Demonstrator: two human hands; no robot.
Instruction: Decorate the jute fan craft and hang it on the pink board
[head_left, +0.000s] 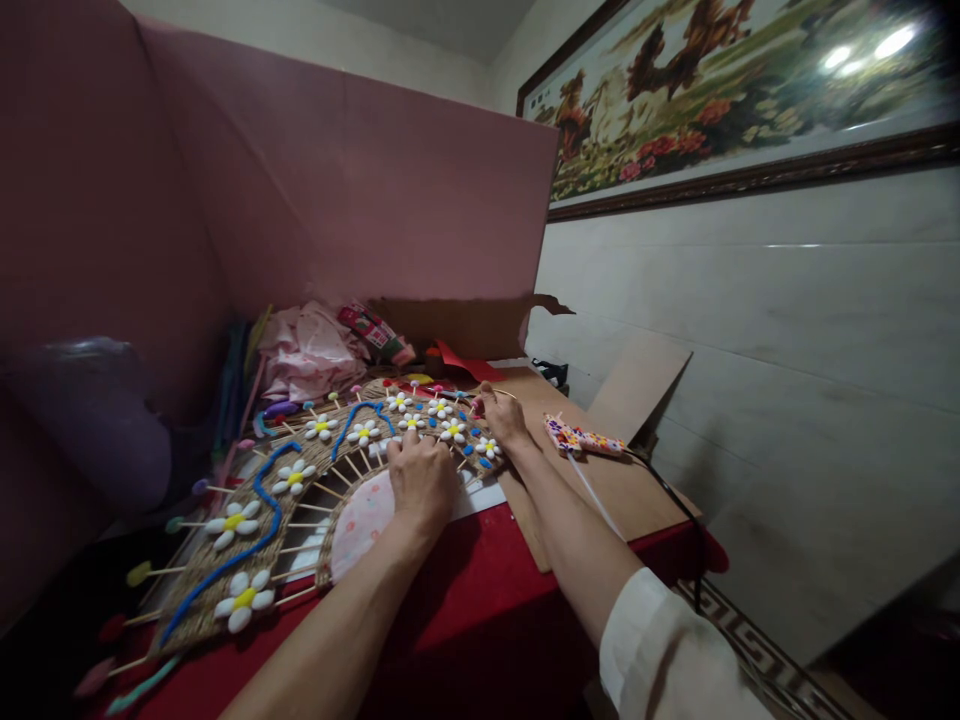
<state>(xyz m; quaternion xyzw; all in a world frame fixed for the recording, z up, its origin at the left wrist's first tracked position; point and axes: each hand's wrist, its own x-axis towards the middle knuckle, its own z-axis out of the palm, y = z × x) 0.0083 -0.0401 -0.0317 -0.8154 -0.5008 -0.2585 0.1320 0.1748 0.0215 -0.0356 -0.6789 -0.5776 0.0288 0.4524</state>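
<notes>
Half-round woven straw fan (300, 505): flat on red surface (480, 600), under both hands.
Left hand (421, 478): fingers curled onto inner rim; grip hidden.
Right hand (501, 415): fingers pinched narrow at far edge.
Risk: sideways pressure probably snaps thin wooden sticks (300, 548), loosens white petal flowers (244, 598).

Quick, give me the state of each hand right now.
Left hand: fingers curled, pressing down on the woven fan; nothing seen in it.
Right hand: fingertips pinched at the fan's rim; what they grip cannot be told.

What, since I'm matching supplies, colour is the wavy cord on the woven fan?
The cord is blue; head view.
</notes>
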